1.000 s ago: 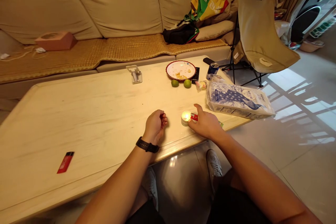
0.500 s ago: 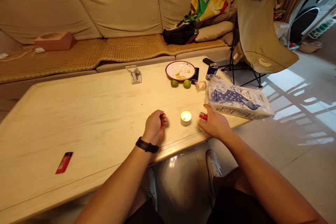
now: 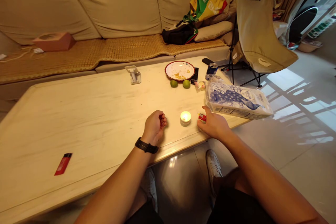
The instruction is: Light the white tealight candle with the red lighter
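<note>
My right hand [image 3: 213, 124] grips a red lighter [image 3: 202, 117], with only its end showing past my fingers. A small lit tealight candle [image 3: 185, 118] stands on the pale marble-patterned table [image 3: 99, 112], just left of that hand and not touching it. My left hand [image 3: 154, 126] rests on the table in a loose fist, holding nothing, left of the candle. It wears a black wristwatch [image 3: 146, 147]. A second red lighter [image 3: 63, 164] lies on the table, far to the left.
Beyond the candle stand a plate with food scraps [image 3: 180, 70], two green limes [image 3: 180, 83] and a blue drink can [image 3: 211, 71]. A peacock-printed plastic-wrapped pack [image 3: 237, 100] overhangs the table's right edge. A beige sofa [image 3: 112, 10] and folding chair [image 3: 259, 33] stand behind.
My right hand has moved rightward, away from the candle, carrying the red lighter. The candle stays lit, and my left hand has not moved.
</note>
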The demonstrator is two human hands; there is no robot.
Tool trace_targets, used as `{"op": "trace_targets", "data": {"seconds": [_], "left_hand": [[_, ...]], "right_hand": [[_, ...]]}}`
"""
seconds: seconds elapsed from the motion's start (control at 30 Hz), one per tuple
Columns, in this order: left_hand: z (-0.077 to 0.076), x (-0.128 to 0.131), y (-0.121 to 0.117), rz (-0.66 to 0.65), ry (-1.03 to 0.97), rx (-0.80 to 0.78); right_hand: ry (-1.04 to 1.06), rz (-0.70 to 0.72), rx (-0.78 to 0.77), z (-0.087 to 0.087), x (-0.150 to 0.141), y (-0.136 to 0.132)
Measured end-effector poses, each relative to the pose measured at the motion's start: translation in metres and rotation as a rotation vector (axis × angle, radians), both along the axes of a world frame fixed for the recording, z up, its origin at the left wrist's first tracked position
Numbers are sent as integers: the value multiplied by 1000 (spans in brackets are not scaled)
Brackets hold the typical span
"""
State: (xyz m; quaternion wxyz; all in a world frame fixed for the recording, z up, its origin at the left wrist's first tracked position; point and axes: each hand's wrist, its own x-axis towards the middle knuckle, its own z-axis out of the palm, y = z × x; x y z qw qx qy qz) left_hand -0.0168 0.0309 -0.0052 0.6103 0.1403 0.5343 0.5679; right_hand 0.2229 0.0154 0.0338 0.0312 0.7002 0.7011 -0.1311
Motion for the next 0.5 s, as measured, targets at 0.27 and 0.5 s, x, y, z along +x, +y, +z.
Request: {"op": "trace_targets", "data": {"seconds": [0.27, 0.5], "left_hand": [[-2, 0, 0, -1, 15, -7], [-1, 1, 0, -6, 9, -5]], "right_hand": [[9, 41, 29, -2, 0, -3], [24, 63, 27, 3, -11, -6]]}}
